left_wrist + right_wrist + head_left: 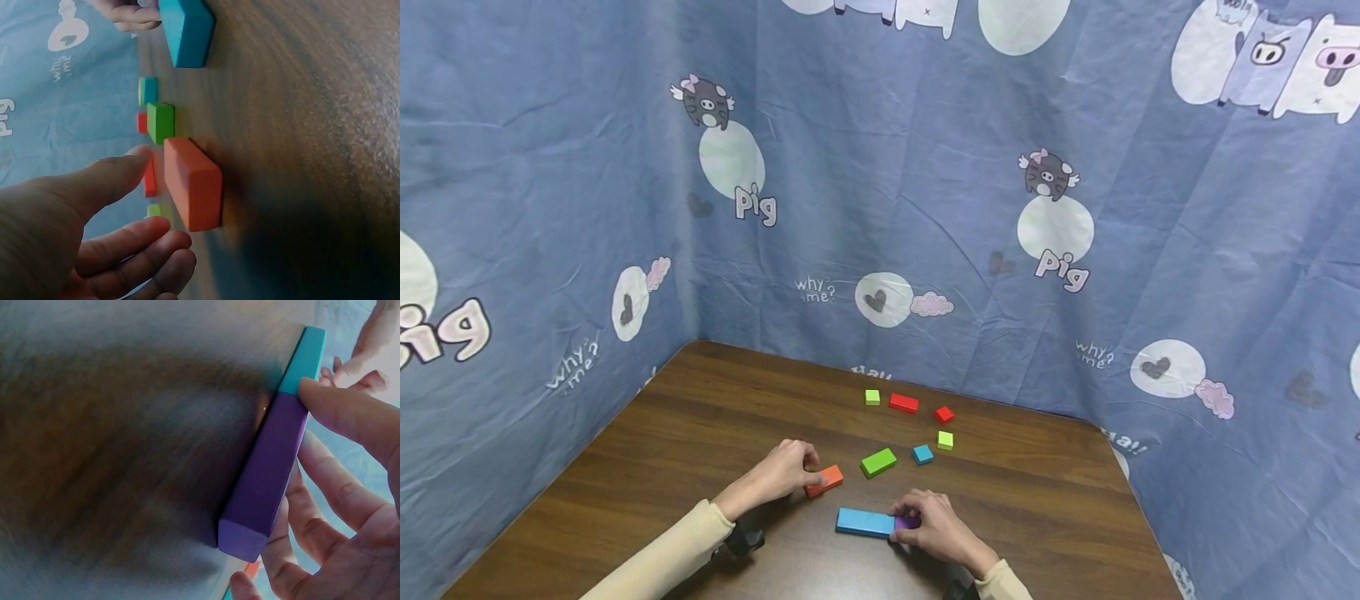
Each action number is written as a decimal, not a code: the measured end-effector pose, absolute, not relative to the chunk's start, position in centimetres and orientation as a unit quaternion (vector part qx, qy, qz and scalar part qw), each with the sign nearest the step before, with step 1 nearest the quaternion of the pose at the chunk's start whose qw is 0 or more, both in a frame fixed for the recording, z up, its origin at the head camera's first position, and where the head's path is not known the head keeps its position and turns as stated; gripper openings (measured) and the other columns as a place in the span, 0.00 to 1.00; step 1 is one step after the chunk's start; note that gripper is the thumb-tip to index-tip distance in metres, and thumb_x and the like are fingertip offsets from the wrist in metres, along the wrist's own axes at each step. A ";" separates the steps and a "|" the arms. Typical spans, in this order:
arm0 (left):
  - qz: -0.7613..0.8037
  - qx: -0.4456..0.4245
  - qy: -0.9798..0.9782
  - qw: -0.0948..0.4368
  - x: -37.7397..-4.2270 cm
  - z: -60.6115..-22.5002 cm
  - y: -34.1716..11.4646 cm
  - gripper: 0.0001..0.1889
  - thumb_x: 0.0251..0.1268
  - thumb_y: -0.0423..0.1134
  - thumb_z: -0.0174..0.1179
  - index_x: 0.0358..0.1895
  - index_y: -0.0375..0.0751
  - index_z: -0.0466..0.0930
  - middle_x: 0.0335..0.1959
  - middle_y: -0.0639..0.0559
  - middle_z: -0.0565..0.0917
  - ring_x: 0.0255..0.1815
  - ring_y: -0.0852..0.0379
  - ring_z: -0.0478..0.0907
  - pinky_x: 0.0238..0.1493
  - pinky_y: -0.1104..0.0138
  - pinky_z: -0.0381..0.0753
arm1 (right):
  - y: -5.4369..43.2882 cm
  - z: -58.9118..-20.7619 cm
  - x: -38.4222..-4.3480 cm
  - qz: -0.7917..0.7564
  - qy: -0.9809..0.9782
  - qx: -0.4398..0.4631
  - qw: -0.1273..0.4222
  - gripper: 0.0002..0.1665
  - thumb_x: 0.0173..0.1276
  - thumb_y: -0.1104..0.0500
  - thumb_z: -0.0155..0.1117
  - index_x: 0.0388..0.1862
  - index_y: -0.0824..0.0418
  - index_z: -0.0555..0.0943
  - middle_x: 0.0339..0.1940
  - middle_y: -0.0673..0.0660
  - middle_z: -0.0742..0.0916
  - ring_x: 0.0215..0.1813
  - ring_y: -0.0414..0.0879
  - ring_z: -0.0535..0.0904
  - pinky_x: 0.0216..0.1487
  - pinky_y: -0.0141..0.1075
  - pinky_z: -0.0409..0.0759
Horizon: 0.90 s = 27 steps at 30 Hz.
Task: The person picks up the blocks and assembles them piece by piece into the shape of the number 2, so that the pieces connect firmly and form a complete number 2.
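Note:
My right hand pinches a purple block between thumb and fingers. The thumb tip lies by the seam where this block meets the end of a blue block; both lie flat in one line on the table. To the left, my left hand hovers by an orange block, thumb and fingers spread apart around its near end. In the left wrist view a gap shows between those fingertips and the orange block. Fingers partly hide the purple block in the head view.
Farther back on the brown wooden table lie a green block, a small blue block, a red block, a small red block and two yellow-green cubes, one nearer. Patterned blue cloth hangs behind.

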State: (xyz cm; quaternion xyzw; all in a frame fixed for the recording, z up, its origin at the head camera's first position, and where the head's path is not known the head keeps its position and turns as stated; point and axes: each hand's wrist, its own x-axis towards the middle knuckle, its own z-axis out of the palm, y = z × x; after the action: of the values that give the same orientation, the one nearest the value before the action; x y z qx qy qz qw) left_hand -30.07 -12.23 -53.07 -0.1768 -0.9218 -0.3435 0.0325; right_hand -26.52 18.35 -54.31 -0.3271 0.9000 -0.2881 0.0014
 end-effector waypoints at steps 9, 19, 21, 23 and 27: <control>-0.342 -0.174 -0.923 0.028 -29.9 -53.4 -12.0 0.14 0.49 0.42 0.73 0.30 0.36 0.81 0.24 0.54 0.79 0.24 0.64 0.70 0.26 0.70 0.70 | 18.3 -54.3 -26.6 -0.294 0.901 -0.319 0.018 0.15 0.54 0.47 0.74 0.40 0.49 0.84 0.36 0.41 0.85 0.40 0.33 0.75 0.44 0.36 0.60; -0.340 -0.161 -0.926 0.019 -29.9 -54.0 -11.5 0.13 0.46 0.40 0.75 0.27 0.41 0.77 0.20 0.58 0.73 0.20 0.65 0.67 0.21 0.72 0.64 | 18.3 -54.2 -26.4 -0.294 0.899 -0.325 0.006 0.15 0.55 0.48 0.74 0.40 0.50 0.85 0.36 0.42 0.85 0.40 0.34 0.76 0.45 0.36 0.60; -0.340 -0.160 -0.926 0.019 -30.0 -54.1 -11.4 0.14 0.46 0.41 0.75 0.27 0.41 0.77 0.20 0.59 0.73 0.19 0.65 0.67 0.21 0.72 0.65 | 18.4 -54.2 -26.4 -0.294 0.899 -0.325 0.005 0.15 0.55 0.48 0.74 0.40 0.49 0.85 0.36 0.42 0.85 0.40 0.34 0.76 0.45 0.36 0.60; -0.342 -0.160 -0.926 0.017 -30.0 -54.2 -11.4 0.14 0.47 0.41 0.74 0.27 0.41 0.76 0.20 0.59 0.73 0.18 0.65 0.68 0.20 0.72 0.65 | 18.4 -54.2 -26.4 -0.293 0.899 -0.324 0.005 0.15 0.55 0.48 0.74 0.40 0.49 0.84 0.36 0.41 0.85 0.40 0.35 0.76 0.45 0.37 0.60; -0.351 -0.154 -0.924 0.003 -30.0 -54.2 -11.2 0.15 0.48 0.40 0.74 0.26 0.40 0.75 0.18 0.57 0.74 0.15 0.64 0.69 0.17 0.70 0.65 | 18.5 -54.3 -26.6 -0.290 0.900 -0.325 0.006 0.15 0.55 0.47 0.74 0.41 0.49 0.84 0.36 0.41 0.85 0.39 0.34 0.76 0.45 0.36 0.61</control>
State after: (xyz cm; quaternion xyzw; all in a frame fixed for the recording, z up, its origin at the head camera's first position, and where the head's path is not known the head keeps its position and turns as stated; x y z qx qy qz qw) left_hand -30.00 -11.19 -54.16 -0.1536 -0.9235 -0.3514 0.0032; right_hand -26.56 18.45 -54.34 -0.3252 0.9002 -0.2896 0.0063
